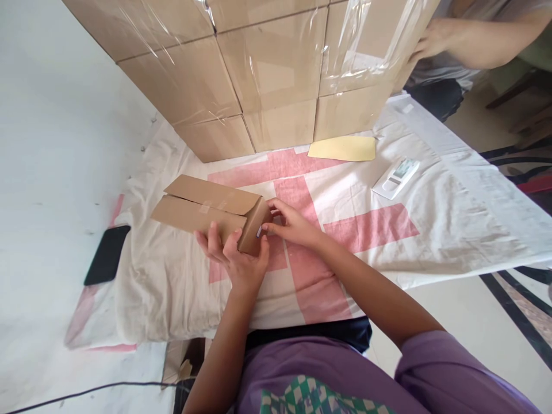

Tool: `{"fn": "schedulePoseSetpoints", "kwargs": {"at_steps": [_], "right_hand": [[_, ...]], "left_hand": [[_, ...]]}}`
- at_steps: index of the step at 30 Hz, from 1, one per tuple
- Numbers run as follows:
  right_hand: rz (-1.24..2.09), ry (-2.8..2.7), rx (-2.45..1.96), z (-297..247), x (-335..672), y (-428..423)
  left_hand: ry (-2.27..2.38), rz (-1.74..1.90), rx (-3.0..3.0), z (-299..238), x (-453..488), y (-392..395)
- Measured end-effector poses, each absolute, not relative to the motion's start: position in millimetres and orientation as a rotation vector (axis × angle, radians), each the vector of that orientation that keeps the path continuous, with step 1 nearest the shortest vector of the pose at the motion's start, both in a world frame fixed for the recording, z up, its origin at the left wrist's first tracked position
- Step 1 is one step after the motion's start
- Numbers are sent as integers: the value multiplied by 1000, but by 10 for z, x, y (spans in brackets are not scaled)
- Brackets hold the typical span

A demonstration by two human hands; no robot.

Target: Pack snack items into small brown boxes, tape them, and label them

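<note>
A brown cardboard box (211, 201) lies on the cloth, its two long top flaps meeting at a seam with a small piece of tape across it. My left hand (241, 264) grips the near side, fingers on the top edge and thumb on the right end. At that right end, my right hand (291, 224) has its thumb and fingers curled against the cardboard. Beside the right thumb a small white label (259, 231) shows on the end face. My right fingertips are partly hidden behind the box corner.
Behind stands a tall stack of plastic-wrapped cartons (276, 75). A yellow paper piece (345, 148) lies at its foot, and a small white box (395, 178) sits to the right. A black phone (107, 256) rests at left by the wall. Another person's hand (435, 39) touches the stack.
</note>
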State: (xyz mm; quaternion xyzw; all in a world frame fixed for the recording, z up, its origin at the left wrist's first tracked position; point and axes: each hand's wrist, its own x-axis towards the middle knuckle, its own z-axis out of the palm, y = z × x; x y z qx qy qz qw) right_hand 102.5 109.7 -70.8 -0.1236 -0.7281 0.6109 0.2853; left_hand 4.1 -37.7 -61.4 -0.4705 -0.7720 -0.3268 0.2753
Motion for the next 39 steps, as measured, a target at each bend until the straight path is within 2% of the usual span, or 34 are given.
{"fn": "schedulePoseSetpoints", "kwargs": {"at_steps": [8,19,39], "right_hand": [[1615,-1965,-295,-712,1038,1115],[1269,-1936,-390,-822,834,1036],[1317,-1986,-365,-767,915,1057]], "left_hand": [[-1893,-1153,-1396,-734,-106,-362],[-1848,-1329,-1453,-669,-216,-297],[-1760,-1367,-1540,-718,-395,-312]]}}
